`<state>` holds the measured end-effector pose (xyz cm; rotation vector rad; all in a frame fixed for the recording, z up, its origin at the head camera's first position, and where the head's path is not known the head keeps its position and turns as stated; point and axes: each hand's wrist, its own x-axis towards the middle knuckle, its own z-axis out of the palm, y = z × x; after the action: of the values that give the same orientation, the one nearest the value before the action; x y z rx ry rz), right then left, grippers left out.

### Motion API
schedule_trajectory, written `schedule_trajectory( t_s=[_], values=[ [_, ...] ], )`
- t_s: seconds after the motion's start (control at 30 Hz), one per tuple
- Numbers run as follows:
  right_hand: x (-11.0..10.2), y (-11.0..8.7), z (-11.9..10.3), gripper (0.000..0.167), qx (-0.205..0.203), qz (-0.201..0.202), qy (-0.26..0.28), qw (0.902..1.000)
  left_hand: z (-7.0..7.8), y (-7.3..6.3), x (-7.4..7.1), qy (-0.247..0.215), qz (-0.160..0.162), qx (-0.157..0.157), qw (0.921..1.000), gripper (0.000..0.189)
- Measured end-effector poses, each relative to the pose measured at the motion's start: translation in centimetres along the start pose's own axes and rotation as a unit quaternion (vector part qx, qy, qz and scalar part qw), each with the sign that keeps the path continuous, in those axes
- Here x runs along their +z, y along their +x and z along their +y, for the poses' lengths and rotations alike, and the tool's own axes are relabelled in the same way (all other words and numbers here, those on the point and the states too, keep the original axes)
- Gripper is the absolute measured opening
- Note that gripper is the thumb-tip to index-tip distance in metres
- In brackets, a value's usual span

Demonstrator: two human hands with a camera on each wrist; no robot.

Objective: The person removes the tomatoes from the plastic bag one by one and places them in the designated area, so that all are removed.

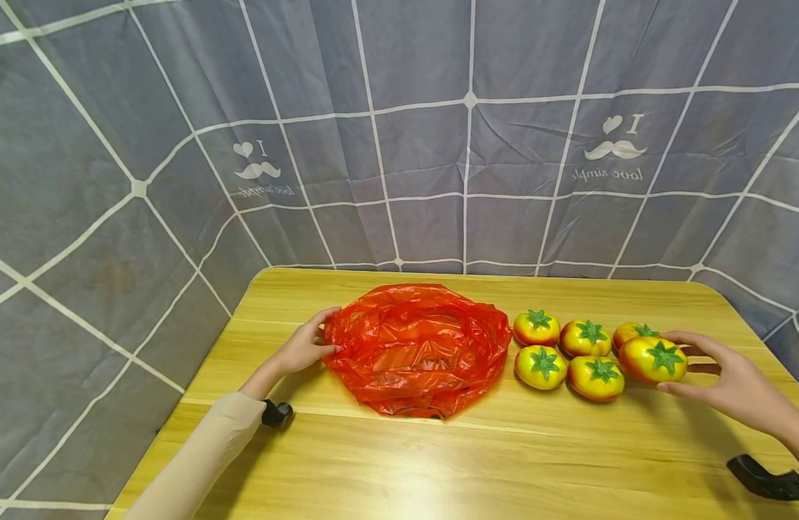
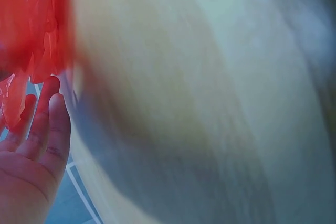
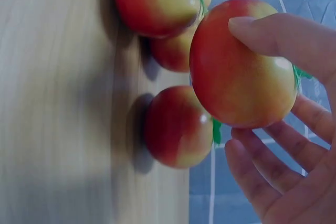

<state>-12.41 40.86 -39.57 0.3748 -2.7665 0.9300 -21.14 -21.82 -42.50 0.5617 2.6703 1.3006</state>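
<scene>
My right hand [image 1: 731,375] grips a red-and-yellow tomato [image 1: 654,360] with a green star-shaped top, thumb on one side and fingers on the other. In the right wrist view this tomato [image 3: 241,66] is raised off the table, apart from the others. Several similar tomatoes [image 1: 595,378] stand in two rows beside it; the held one partly covers a tomato [image 1: 627,332] behind. A red plastic bag [image 1: 419,361] lies spread with its mouth upward. My left hand [image 1: 302,345] rests at the bag's left edge, its fingers [image 2: 39,124] fairly straight and touching the thin plastic.
The wooden table [image 1: 399,462] carries the bag and tomatoes. A grey curtain [image 1: 425,159] with white grid lines hangs behind the table's far edge and along its left side. Dark wrist devices [image 1: 770,480] sit at both wrists.
</scene>
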Motion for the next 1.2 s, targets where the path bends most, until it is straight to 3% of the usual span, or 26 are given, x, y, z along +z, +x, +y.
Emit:
schedule_trajectory(
  t_s=[0.3,0.83,1.2],
  values=[
    [-0.1,-1.2,1.4,0.071,0.02,-0.017,-0.01,0.9996,0.0,0.0,0.0,0.001,-0.001,0.0,1.0,0.071],
    [1.3,-2.5,2.4,0.068,0.001,-0.022,-0.011,0.9997,0.1,0.0,-0.1,0.004,-0.002,-0.005,1.0,0.071],
    [1.8,-2.7,2.8,0.066,0.015,-0.047,-0.003,0.9988,0.0,0.0,0.0,0.003,-0.002,-0.006,1.0,0.071]
  ],
)
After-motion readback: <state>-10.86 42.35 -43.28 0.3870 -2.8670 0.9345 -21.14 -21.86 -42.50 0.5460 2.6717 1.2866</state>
